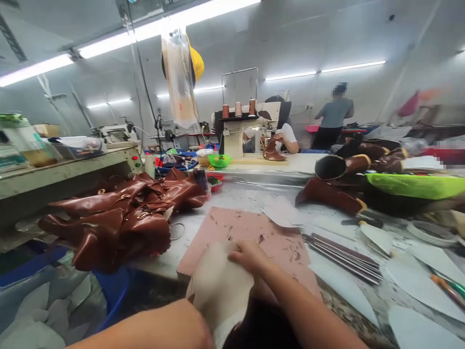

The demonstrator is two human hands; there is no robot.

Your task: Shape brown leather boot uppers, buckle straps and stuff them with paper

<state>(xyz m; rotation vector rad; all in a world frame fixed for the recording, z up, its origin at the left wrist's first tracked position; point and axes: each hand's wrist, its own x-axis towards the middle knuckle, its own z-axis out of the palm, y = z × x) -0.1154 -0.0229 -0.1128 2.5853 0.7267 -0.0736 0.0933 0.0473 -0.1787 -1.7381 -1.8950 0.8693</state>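
My right hand (pixel 250 256) is closed over the top edge of a pale cream piece of material (pixel 218 286), fingers curled on it, just above a pink work mat (pixel 276 242) at the table's front edge. Only my left forearm (pixel 152 329) shows at the bottom; its hand is hidden behind the cream piece. A dark piece (pixel 261 325) lies beneath, between my arms.
A heap of glossy brown leather uppers (pixel 123 218) lies left of the mat. Dark strips (pixel 345 252) and pale cut pieces (pixel 428 281) lie right. Brown boots (pixel 348 179) and green mesh (pixel 417 186) sit far right. A sewing machine (pixel 243 131) and two people are behind.
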